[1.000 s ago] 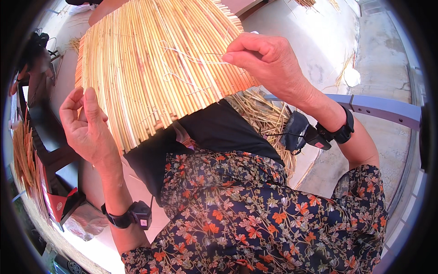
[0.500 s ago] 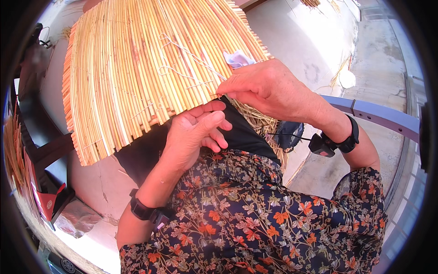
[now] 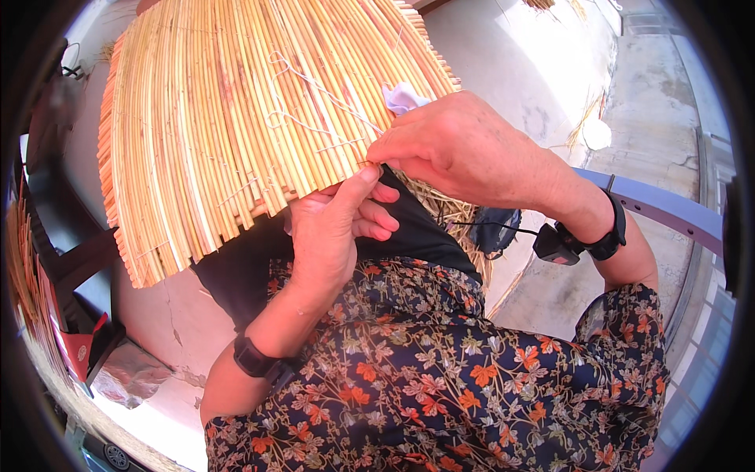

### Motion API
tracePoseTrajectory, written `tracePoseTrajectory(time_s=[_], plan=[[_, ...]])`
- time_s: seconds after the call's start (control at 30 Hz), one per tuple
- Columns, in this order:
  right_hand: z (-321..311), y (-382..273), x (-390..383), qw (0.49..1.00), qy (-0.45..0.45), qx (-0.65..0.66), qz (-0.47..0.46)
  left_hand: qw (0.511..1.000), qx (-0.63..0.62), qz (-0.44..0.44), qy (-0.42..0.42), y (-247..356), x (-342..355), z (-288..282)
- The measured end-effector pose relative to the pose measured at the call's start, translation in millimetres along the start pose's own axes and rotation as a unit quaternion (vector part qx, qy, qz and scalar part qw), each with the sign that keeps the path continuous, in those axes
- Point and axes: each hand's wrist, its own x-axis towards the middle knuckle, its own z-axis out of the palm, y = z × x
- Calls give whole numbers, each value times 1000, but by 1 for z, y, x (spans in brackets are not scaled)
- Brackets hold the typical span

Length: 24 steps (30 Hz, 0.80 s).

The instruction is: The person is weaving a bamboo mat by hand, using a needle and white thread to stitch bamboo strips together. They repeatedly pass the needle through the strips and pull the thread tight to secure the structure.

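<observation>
A mat of straight yellow stalks (image 3: 212, 118), bound side by side, slopes over my lap with its cut ends toward me. At its near right edge my left hand (image 3: 334, 228) has its thumb on the stalk ends and some fingers tucked beneath, so the edge sits between them. My right hand (image 3: 464, 145) pinches right beside that thumb; what its fingertips hold is hidden. Loose white thread (image 3: 314, 82) lies in loops on the mat and runs toward the right fingertips. A pale lilac cloth scrap (image 3: 404, 99) rests on the mat next to my right hand.
Loose straw (image 3: 452, 206) and a dark blue object (image 3: 495, 230) lie beyond my right knee. A curved lilac-grey bar (image 3: 668, 203) extends at the right. Dark furniture (image 3: 79, 259) stands at the left, with bundled stalks (image 3: 27, 275) near it.
My left hand has moved up, its thumb now on the mat's edge against the right fingertips. The mat has shifted slightly left. My right hand keeps its pinch.
</observation>
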Motion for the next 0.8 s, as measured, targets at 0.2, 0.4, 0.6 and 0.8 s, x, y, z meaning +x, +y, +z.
tracePoseTrajectory(time_s=[0.2,0.4,0.6,0.8], plan=[[-2,-2,2,1000,-6,-3,-11,1000,11,0,-5,1,-1,-2],[-3,-4,4,1000,-13,-10,-11,1000,31,2,0,2,-4,-2],[-4,-6,7,1000,-25,-13,-8,1000,17,3,-5,1,-3,-3],[-11,-15,16,995,-63,-61,-41,1000,17,3,-10,0,-3,-6]])
